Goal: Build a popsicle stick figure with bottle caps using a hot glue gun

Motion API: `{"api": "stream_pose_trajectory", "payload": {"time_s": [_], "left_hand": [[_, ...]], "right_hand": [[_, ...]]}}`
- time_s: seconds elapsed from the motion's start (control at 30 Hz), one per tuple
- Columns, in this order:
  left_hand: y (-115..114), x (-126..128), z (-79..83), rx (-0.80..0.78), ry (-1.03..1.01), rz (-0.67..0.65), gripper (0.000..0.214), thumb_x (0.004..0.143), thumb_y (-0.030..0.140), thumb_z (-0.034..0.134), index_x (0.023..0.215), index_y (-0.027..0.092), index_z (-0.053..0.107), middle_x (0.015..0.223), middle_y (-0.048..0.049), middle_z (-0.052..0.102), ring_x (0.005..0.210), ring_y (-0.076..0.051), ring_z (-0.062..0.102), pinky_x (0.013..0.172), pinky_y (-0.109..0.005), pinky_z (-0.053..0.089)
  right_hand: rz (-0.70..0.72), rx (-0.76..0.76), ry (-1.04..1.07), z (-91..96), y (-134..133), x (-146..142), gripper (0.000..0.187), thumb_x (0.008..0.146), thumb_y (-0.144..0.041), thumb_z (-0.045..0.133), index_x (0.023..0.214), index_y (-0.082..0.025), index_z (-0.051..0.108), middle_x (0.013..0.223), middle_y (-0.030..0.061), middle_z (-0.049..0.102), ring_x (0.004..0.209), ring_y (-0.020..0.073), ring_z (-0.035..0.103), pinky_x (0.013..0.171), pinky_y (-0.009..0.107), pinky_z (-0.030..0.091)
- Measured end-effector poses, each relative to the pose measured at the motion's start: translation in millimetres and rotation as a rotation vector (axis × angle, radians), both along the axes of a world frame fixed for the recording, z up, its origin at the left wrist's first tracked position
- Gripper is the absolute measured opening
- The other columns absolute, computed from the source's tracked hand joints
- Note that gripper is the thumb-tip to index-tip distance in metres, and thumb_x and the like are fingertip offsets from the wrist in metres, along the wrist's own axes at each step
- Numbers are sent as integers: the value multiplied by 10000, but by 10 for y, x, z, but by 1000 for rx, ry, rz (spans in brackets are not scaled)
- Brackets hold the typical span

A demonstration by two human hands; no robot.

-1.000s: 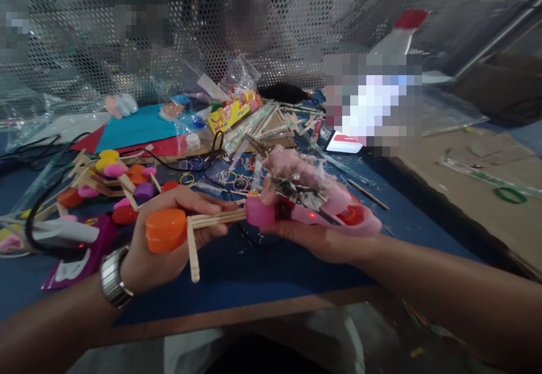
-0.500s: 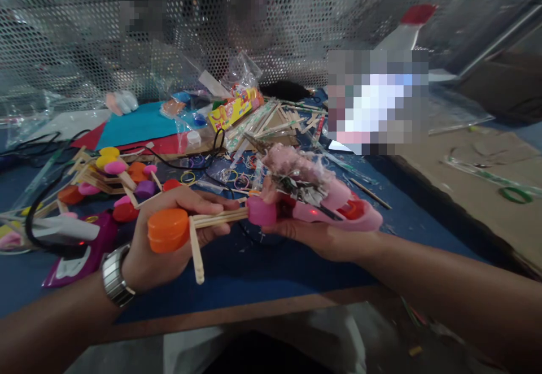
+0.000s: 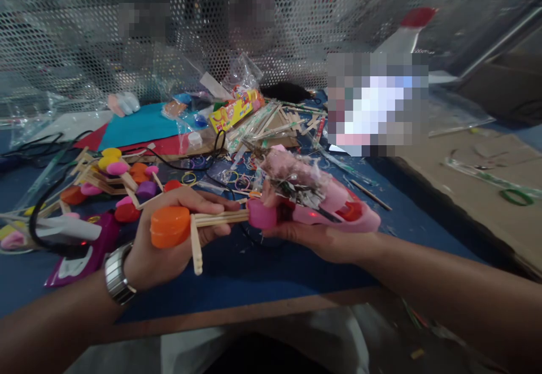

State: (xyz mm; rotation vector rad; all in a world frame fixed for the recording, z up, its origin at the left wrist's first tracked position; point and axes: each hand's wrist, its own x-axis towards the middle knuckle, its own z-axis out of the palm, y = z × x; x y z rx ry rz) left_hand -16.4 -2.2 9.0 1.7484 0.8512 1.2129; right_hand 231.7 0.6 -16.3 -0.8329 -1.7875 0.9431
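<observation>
My left hand point(image 3: 169, 233) is closed around a small bundle of wooden sticks point(image 3: 222, 217). An orange bottle cap point(image 3: 170, 227) sits at the bundle's near left end, where a short pair of sticks point(image 3: 196, 249) angles downward. At the other end is a magenta cap point(image 3: 262, 214), against my right hand's fingertips. My right hand point(image 3: 313, 238) is closed on a pink glue gun point(image 3: 359, 216) with a small red light on it. Its upper side is wrapped in frayed, dirty material, and part of the grip is hidden.
Left of my hands lie stick-and-cap pieces point(image 3: 127, 179) and a purple packet point(image 3: 97, 244) with a black cord. Behind are rubber bands point(image 3: 242, 182), loose sticks point(image 3: 271, 120), a yellow box point(image 3: 232, 111) and blue sheets point(image 3: 139, 128). Cardboard point(image 3: 478, 176) lies at right.
Both hands keep the same grip and nearly the same place. The orange cap and the short sticks beside it have shifted very slightly.
</observation>
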Motion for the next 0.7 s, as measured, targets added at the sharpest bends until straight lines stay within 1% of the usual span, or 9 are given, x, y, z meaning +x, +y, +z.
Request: {"api": "stream_pose_trajectory", "payload": {"time_s": [0.07,0.17,0.37,0.47,0.57,0.63,0.7], "left_hand": [[2,2,1,-12,6,-3,286,732,93,898,868,307,765,938,23,856,882,-217,838,764,-289,711],[7,-1,-9,-5,10,-4,305,731,91,900,879,328,778,941,33,853,891,-212,835,773,-276,705],[17,21,-30,-13,-73,-8,279,714,76,908,862,293,815,848,10,832,862,-216,835,746,-239,696],[19,36,-22,-20,-109,-27,293,709,53,904,870,284,823,862,0,841,853,-219,836,737,-242,701],[22,31,-18,-13,-128,-39,315,697,14,893,869,270,828,855,0,843,843,-211,837,719,-214,693],[22,24,-25,-5,-123,-38,320,690,0,889,866,262,831,836,-4,838,848,-214,837,705,-203,687],[16,24,-35,-25,-125,-32,325,689,-2,891,868,263,833,834,-11,834,858,-227,837,710,-221,691]], "right_hand": [[-6,24,-2,5,0,0,234,793,-369,902,916,-286,721,1019,16,764,941,238,719,985,431,572],[-3,50,-10,7,3,5,222,803,-338,894,916,-280,712,1005,19,754,938,230,710,954,412,576],[8,76,-35,14,7,22,202,813,-284,874,921,-263,705,1010,21,755,945,228,717,951,399,580],[12,72,-20,29,4,21,212,805,-265,876,927,-273,703,1008,14,760,944,230,722,948,398,584],[16,55,-12,34,5,13,237,793,-260,892,941,-281,709,1008,9,763,936,227,727,961,393,583],[8,59,-16,31,9,9,212,795,-273,893,911,-279,716,1008,13,766,941,234,728,968,399,584],[-1,87,-17,25,13,10,193,797,-286,892,892,-278,724,1009,15,772,950,244,731,972,408,586]]}}
